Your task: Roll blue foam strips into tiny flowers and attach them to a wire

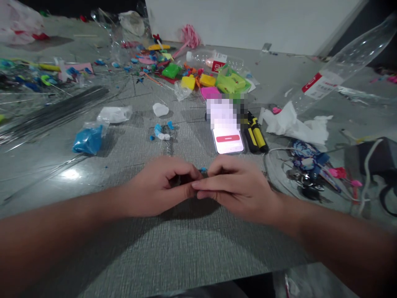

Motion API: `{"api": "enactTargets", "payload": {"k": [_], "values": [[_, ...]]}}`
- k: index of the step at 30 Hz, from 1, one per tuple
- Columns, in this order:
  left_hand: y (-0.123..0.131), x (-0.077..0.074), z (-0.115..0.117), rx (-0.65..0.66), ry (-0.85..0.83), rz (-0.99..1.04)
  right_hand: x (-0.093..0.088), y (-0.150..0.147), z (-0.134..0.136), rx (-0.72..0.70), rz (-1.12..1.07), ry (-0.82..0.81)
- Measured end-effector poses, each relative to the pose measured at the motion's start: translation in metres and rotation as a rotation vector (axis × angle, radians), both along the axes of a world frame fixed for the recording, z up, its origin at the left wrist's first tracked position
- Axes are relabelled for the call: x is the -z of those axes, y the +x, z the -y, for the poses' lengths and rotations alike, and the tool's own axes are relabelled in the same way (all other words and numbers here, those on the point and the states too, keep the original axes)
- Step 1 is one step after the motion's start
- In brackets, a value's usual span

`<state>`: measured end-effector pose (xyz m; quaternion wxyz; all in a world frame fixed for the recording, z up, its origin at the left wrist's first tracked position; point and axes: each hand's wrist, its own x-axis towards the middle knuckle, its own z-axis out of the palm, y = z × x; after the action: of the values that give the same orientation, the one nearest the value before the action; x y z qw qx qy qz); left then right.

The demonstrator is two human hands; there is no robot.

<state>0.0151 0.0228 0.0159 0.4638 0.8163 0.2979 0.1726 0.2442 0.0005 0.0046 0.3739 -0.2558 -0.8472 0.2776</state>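
Observation:
My left hand and my right hand meet at the fingertips, low over the table's front middle. Both are closed in a pinch, thumbs and fingers pressed together. A tiny blue bit shows just beyond the fingertips; whether it is held or lies on the table, I cannot tell. Anything between the fingers is hidden. Farther off lies a curved row of blue and white clay-like blobs, with a white lump behind it. To the left are a blue clay packet and a white packet.
A lit phone lies ahead, beside black-and-yellow pliers-like handles. At right are crumpled tissue, a standing plastic bottle and a white cable. Coloured packets and a lying bottle are at the back.

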Motion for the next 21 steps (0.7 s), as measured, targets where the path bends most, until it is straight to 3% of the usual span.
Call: {"api": "enactTargets", "payload": {"k": [21], "values": [[0.0012, -0.0002, 0.0014, -0.083, 0.069, -0.052, -0.0029, -0.0003, -0.0022, 0.058, 0.041, 0.14]]}}
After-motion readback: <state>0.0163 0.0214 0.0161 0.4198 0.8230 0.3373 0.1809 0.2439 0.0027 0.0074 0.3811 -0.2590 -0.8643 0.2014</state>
